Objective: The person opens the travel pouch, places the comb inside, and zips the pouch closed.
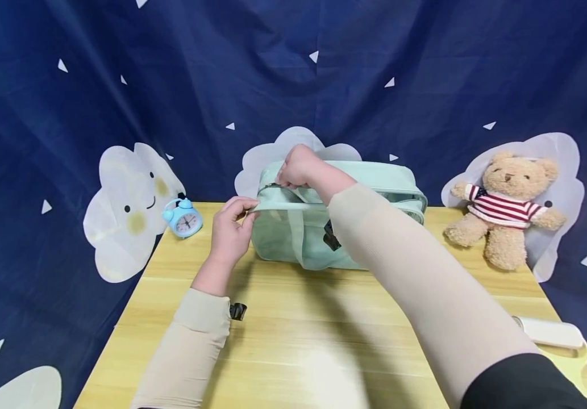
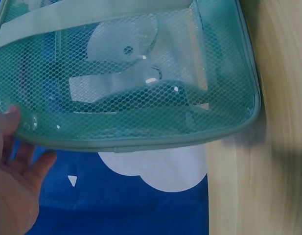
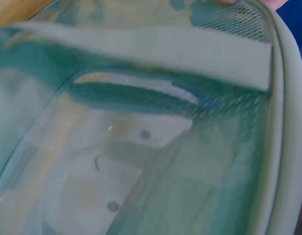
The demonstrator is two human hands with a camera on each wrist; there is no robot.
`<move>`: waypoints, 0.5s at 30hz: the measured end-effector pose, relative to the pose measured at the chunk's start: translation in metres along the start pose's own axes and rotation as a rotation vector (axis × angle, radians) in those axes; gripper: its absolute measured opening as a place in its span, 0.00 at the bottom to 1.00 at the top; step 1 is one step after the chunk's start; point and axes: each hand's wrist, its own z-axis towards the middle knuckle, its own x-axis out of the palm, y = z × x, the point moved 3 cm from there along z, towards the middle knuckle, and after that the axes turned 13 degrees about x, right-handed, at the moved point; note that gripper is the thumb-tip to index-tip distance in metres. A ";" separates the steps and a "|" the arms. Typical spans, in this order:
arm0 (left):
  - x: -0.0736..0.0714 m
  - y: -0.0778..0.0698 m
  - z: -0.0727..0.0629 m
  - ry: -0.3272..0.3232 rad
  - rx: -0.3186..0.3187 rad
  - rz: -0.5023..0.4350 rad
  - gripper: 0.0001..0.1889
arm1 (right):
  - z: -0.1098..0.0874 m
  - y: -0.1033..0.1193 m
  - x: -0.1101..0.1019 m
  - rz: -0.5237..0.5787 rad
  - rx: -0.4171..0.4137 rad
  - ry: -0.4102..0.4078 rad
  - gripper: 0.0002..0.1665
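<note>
A translucent mint-green zippered bag with a mesh panel and pale straps stands at the back middle of the table. My left hand pinches the edge at its upper left corner between thumb and fingers. At the top left of the bag, my right hand is curled at the zipper, its fingertips on a small dark zipper pull. Part of the top gapes towards the right. The left wrist view shows the mesh side beside my left hand. In the right wrist view the bag's rim fills the right side.
A light-blue alarm clock stands left of the bag on the wooden table. At the back right sits a teddy bear in a striped shirt. A white object lies on a yellow tray at the right. Behind hangs a blue curtain.
</note>
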 end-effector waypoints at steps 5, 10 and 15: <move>-0.004 0.004 0.003 0.028 -0.065 0.001 0.07 | -0.015 -0.026 -0.022 -0.012 -0.103 -0.074 0.07; -0.017 0.013 0.021 -0.023 -0.204 -0.126 0.10 | -0.039 -0.064 -0.068 0.047 -0.167 -0.171 0.09; -0.024 0.024 0.051 0.022 -0.232 -0.102 0.10 | -0.071 -0.103 -0.120 0.086 -0.221 -0.342 0.13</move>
